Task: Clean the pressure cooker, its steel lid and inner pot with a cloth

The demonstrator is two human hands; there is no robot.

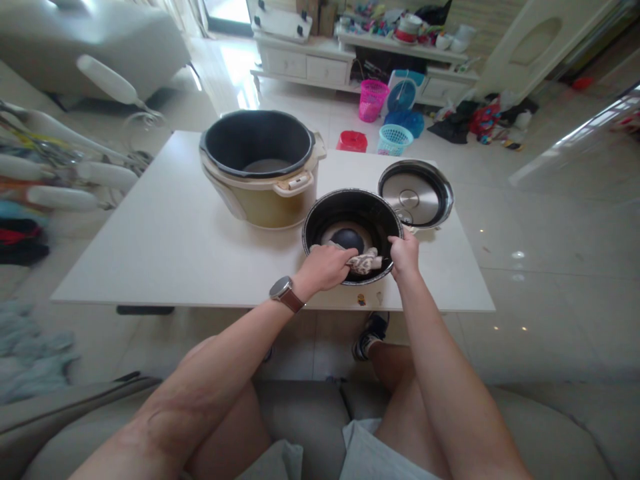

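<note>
A round black pot (320,200) with a speckled rim sits near the front edge of the white table, its opening facing me. A dark round patch shows in the middle of its inside. My left hand (330,265), with a watch on the wrist, is closed on a patterned cloth (366,262) inside the pot's near side. On the pot's right rim my right hand (405,255) is clamped, thumb over the edge and fingers outside. Behind the pot, to the left, stands a large electric cooker (260,200) with a dark inner pot. A round metal lid (417,193) lies upturned at the right.
The white table (150,260) has small stickers by its front edge. Beyond it on the floor are a pink basket (373,101), a light-blue basket (395,140) and a red stool (352,141). White-handled exercise equipment (80,173) stands left. A grey sofa (315,420) is beneath me.
</note>
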